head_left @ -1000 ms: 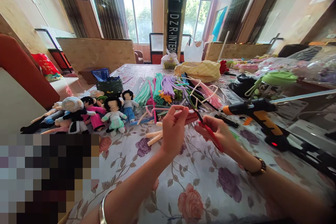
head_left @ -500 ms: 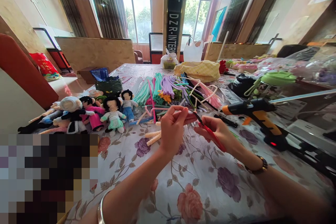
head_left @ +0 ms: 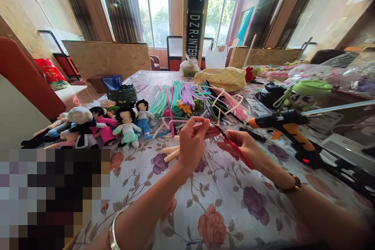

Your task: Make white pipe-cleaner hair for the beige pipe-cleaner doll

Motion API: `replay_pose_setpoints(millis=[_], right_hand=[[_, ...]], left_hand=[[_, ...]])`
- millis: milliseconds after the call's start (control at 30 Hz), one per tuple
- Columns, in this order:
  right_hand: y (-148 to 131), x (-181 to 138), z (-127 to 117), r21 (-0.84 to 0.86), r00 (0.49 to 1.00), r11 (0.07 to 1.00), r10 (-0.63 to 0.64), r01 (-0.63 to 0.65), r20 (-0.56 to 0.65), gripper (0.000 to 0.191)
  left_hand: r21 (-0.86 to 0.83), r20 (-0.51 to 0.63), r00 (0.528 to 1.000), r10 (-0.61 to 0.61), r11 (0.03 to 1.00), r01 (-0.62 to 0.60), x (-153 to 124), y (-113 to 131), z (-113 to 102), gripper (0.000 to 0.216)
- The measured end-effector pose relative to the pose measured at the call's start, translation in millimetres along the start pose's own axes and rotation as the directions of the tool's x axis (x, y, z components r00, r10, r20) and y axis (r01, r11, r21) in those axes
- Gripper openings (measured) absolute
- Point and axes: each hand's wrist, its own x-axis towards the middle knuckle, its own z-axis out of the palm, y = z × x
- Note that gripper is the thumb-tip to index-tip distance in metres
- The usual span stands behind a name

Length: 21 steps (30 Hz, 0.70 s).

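My right hand [head_left: 241,144] grips a pair of scissors [head_left: 244,159] with red handles and dark blades. The blades slant up and left to the fingertips of my left hand [head_left: 195,136]. That hand is closed in a pinch on a small whitish piece, mostly hidden by the fingers. Whether the blades touch the piece I cannot tell. Pale peach ribbed rolls [head_left: 171,152] lie on the flowered tablecloth [head_left: 211,224] beside my left wrist. Behind both hands are bundles of coloured pipe cleaners [head_left: 187,95].
Several small fuzzy dolls [head_left: 126,129] sit at the left, before a dark green stack [head_left: 121,94]. At the right stands a black and orange glue gun [head_left: 293,125] with a red light. A green-lidded container [head_left: 310,88] and a yellow checked pouch [head_left: 221,79] lie farther back.
The hands hold nearly the same pose, with the scissors still at the left fingertips. The right hand and scissors have shifted very slightly to the right; the whole view has moved a touch.
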Motion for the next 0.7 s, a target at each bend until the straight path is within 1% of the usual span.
replay_pose_setpoints(millis=[167,367,533,700], right_hand=[[0.8,0.6,-0.2,-0.012,1.0,1.0,0.014,-0.014,0.009,0.046],[4.2,1.8,-0.9,-0.037,1.0,0.999,0.008,-0.009,-0.022,0.052],[3.3,2.3,-1.2,-0.033,1.0,0.999,0.017,-0.017,0.005,0.048],[2.1,1.4,-0.8,-0.043,1.0,0.999,0.017,-0.018,-0.017,0.05]], left_hand=[[-0.004,0.01,1.0,0.003,1.0,-0.003,0.0,0.1,-0.8,0.019],[-0.013,0.018,1.0,0.003,1.0,-0.002,1.0,-0.7,-1.8,0.02],[-0.004,0.016,1.0,0.001,1.0,-0.001,1.7,0.0,-1.4,0.02],[0.001,0.019,1.0,0.002,1.0,-0.002,2.1,-0.2,-1.6,0.021]])
